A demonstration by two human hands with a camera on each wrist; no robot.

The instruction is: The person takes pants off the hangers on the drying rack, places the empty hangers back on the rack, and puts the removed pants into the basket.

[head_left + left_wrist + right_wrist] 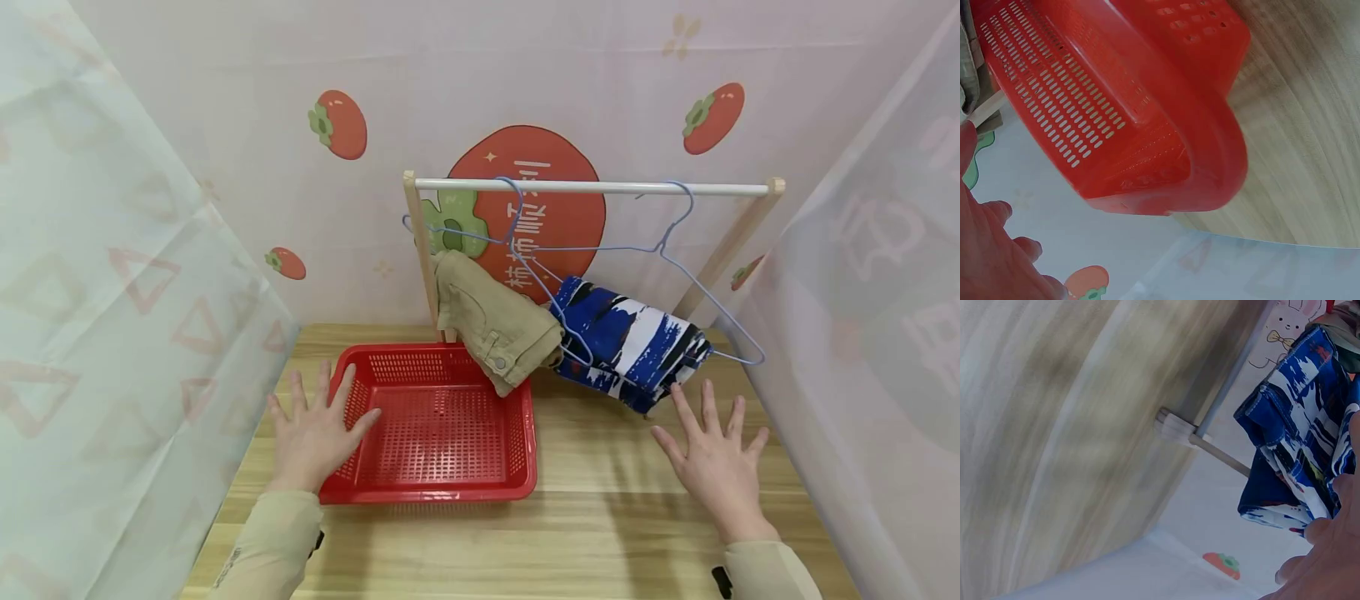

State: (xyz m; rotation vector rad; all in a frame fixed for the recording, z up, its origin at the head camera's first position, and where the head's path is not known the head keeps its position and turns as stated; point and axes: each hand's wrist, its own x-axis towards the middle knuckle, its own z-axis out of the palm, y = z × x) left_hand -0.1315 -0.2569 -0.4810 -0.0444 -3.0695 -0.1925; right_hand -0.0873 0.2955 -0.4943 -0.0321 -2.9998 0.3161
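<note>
In the head view my left hand spreads its fingers over the left rim of a red plastic basket, holding nothing. My right hand, fingers also spread and nothing in it, is just in front of blue, black and white patterned shorts. Those shorts hang folded over the lower bar of a blue wire hanger. Khaki shorts with a button hang on another blue wire hanger, their lower end overlapping the basket's back right corner.
Both hangers hook onto the white rod of a wooden-ended rack standing at the back. A wood-grain tabletop lies beneath. Printed cloth walls enclose the sides and back.
</note>
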